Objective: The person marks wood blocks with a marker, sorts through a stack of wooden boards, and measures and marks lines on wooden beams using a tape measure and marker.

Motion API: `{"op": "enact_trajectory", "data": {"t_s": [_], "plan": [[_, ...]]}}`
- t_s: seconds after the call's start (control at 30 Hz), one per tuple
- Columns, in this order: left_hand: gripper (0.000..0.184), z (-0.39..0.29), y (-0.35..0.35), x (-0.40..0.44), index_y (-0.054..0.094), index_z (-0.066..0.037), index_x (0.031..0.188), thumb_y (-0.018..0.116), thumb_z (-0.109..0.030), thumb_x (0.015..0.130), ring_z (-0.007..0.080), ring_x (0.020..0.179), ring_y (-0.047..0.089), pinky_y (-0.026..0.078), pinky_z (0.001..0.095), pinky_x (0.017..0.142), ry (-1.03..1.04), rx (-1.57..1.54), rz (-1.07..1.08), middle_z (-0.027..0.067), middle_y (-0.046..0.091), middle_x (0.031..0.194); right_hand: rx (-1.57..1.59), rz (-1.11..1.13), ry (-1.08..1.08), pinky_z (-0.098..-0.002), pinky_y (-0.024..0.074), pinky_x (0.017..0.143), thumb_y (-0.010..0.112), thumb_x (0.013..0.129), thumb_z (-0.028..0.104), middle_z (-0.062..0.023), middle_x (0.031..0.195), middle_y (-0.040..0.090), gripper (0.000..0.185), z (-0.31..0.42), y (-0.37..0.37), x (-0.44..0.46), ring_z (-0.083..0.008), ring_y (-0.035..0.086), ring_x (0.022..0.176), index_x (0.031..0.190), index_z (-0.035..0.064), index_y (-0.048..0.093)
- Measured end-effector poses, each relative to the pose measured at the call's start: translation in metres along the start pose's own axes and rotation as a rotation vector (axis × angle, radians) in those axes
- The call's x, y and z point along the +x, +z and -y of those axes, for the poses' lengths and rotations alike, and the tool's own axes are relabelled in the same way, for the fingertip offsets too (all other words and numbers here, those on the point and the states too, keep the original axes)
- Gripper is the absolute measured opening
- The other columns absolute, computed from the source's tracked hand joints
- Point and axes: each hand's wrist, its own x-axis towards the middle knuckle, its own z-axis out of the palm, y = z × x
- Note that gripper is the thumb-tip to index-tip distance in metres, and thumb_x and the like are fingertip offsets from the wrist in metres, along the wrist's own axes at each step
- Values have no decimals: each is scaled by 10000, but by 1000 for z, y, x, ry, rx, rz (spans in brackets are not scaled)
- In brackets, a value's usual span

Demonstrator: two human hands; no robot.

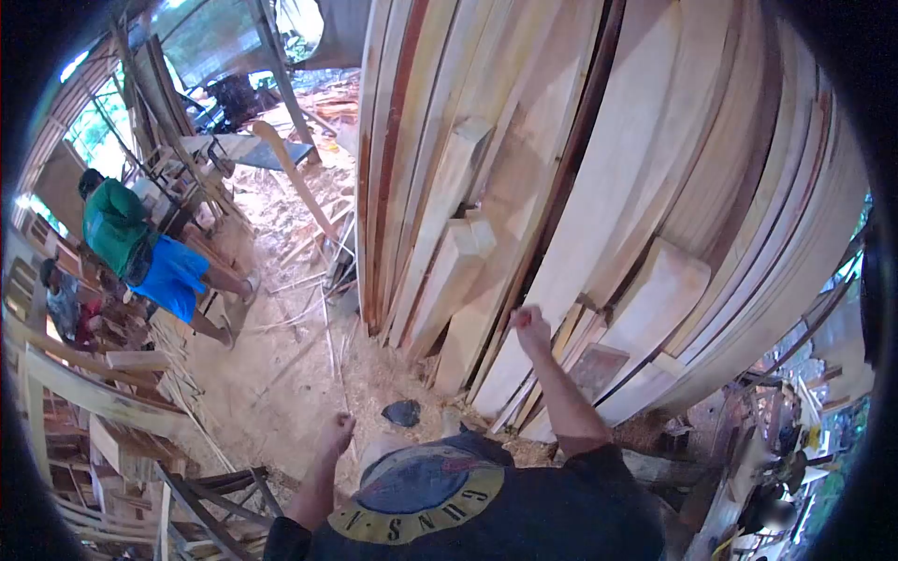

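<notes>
My right hand (530,327) is raised in front of tall pale boards (599,187) that lean upright in a row. Its fingers are curled closed, with a small reddish patch at their tips; what they hold, if anything, I cannot make out. Whether the hand touches the boards is also unclear. Lower and to the left, my left hand (337,432) hangs over the sawdust-covered floor (271,374), curled into a loose fist with nothing showing in it. A dark lump (401,412) lies on the ground just to its right. Shorter thick timbers (454,271) rest against the boards.
At the left a person in a green top (117,220) stands by a workbench (178,192); another person (64,299) is behind. A slanted wooden post (295,178) and thin strips (327,327) are farther ahead. Stacked lumber (122,449) fills the lower left.
</notes>
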Motion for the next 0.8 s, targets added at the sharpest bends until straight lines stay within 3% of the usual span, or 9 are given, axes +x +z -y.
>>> {"op": "enact_trajectory", "data": {"t_s": [0.07, 0.2, 0.3, 0.4, 0.5, 0.6, 0.7, 0.8], "plan": [[434, -91, -21, -9, 664, -27, 1188, 660, -376, 929, 247, 816, 701, 552, 370, 758, 76, -141, -27, 158, 725, 930, 200, -35, -15, -337, 560, 741, 707, 907, 139, -58, 873, 669, 253, 33, 5, 44, -182, 682, 809, 1084, 83, 535], [428, -148, -40, 42, 671, -21, 1184, 656, -368, 934, 265, 888, 714, 552, 372, 819, 352, 29, -109, 184, 733, 1003, 344, -154, -142, -281, 538, 808, 692, 919, 69, -59, 924, 653, 242, 123, -10, 100, -130, 639, 878, 1101, 28, 538], [412, -188, -56, 61, 676, -29, 1181, 657, -360, 936, 262, 889, 714, 552, 378, 817, 395, 15, -78, 179, 733, 1000, 592, -228, -249, -288, 528, 809, 703, 946, 114, -27, 978, 645, 198, 142, -4, 138, -121, 604, 882, 1103, 70, 591], [406, -201, -65, 78, 679, -40, 1183, 657, -360, 935, 272, 889, 716, 552, 385, 819, 445, 67, -58, 176, 735, 1000, 477, -278, -206, -292, 533, 797, 730, 937, 160, -18, 969, 642, 216, 177, -24, 165, -121, 614, 887, 1086, 64, 606], [398, -189, -69, 102, 683, -47, 1176, 656, -361, 934, 285, 888, 719, 556, 392, 813, 433, 68, 47, 178, 737, 999, 431, -269, -190, -294, 534, 756, 741, 930, 185, -14, 967, 643, 244, 197, -39, 204, -118, 619, 895, 1105, 74, 612], [391, -161, -82, 127, 687, -40, 1154, 663, -358, 928, 295, 888, 721, 557, 402, 815, 458, 115, 72, 185, 735, 1008, 545, -199, -57, -304, 535, 725, 764, 909, 301, -28, 989, 644, 334, 232, -48, 234, -127, 625, 898, 1114, 80, 621], [391, -129, -96, 148, 688, -38, 1152, 668, -355, 924, 294, 906, 720, 555, 400, 830, 403, 68, 87, 186, 734, 1022, 316, -197, 99, -333, 535, 720, 782, 857, 455, -44, 1017, 642, 522, 282, -48, 252, -152, 637, 912, 1175, 83, 601], [406, -90, -113, 173, 684, -19, 1151, 667, -355, 924, 302, 935, 718, 553, 401, 841, 352, 40, 80, 191, 733, 1024, 359, -133, 228, -393, 551, 764, 784, 812, 540, -68, 1081, 642, 683, 298, -34, 275, -193, 636, 989, 1264, 80, 558]]}}
